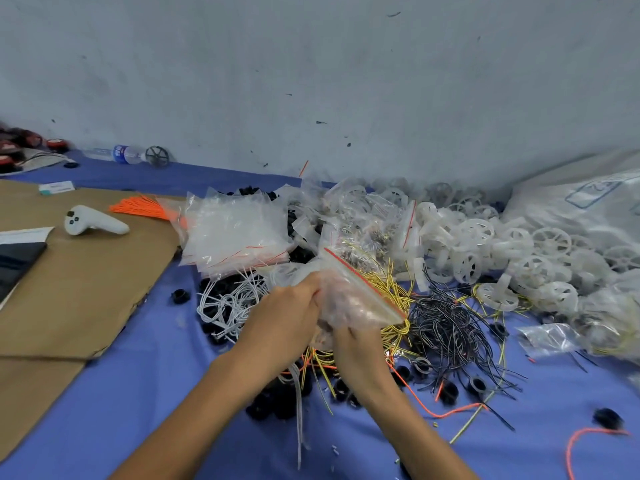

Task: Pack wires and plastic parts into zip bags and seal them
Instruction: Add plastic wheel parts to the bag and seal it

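Observation:
Both hands hold a clear zip bag (360, 296) with a red seal line, raised above the wire piles. My left hand (287, 310) grips its left side. My right hand (356, 344) holds it from below, its fingers hidden behind the plastic. What is inside the bag is blurred. Under it lie yellow wires (391, 289), black wires (446, 323) to the right and white wires (228, 299) to the left. White plastic wheels (502, 251) are heaped at the right. Black plastic rings (446, 389) are scattered on the blue cloth (173, 393).
A stack of empty zip bags (235, 233) lies behind the white wires, orange wires (142, 207) beside it. Brown cardboard (69, 271) at the left carries a white handheld controller (93, 221). A water bottle (117, 154) lies by the wall. A big white sack (581, 199) fills the far right.

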`<action>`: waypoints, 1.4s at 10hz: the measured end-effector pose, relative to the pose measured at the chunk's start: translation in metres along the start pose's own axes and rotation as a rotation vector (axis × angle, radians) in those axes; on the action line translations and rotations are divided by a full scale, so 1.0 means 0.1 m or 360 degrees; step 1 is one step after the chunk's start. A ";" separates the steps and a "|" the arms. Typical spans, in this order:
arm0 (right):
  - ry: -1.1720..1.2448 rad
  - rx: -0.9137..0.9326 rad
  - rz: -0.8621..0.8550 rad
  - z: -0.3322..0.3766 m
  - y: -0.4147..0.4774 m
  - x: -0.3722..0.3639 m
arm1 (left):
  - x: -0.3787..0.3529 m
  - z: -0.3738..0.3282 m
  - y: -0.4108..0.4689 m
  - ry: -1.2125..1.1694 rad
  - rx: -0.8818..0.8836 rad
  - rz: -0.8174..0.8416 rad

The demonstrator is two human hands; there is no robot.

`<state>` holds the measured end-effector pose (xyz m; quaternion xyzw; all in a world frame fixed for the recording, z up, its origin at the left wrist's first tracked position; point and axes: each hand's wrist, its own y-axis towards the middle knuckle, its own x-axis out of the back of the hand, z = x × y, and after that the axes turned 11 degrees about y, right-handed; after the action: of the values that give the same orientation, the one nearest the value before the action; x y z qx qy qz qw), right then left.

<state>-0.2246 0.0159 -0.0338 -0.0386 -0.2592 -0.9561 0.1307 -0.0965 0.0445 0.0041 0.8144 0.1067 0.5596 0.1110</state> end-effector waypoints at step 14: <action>-0.2623 -0.1350 0.1163 0.07 0.07 -0.32 | -0.16 0.00 -0.23 0.0127 -0.0422 -0.0338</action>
<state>-0.1916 0.0206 -0.0292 -0.8114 0.1218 -0.5453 0.1716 -0.1030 0.0619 -0.0174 0.7539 0.1217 0.5858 0.2715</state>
